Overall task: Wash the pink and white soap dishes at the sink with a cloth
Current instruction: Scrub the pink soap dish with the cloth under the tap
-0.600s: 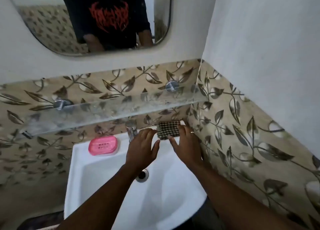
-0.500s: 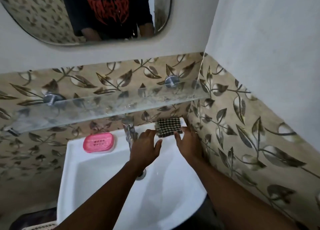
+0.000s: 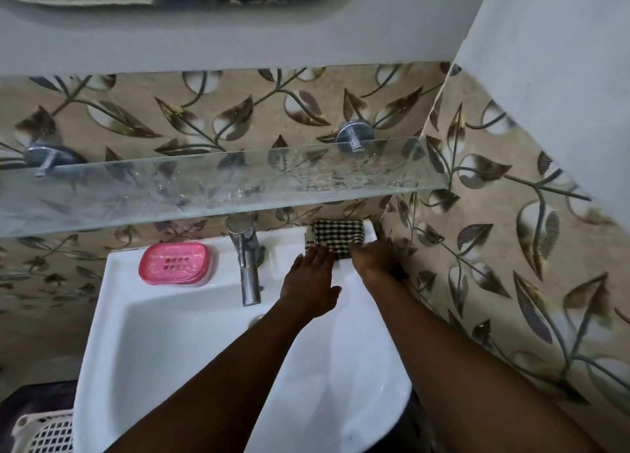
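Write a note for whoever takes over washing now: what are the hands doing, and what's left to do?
Left hand: open, fingertips at the checked cloth.
Right hand: on the cloth's near edge; grip unclear.
The cloth lies on the sink rim's back right corner, covering something white, possibly the white dish.
Pink soap dish: back left rim, untouched.
Tap: no water seen.
Done: nothing visibly. Left: washing both dishes.

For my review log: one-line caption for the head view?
Both hands reach the checked cloth on the sink's back right corner; pink soap dish sits left.
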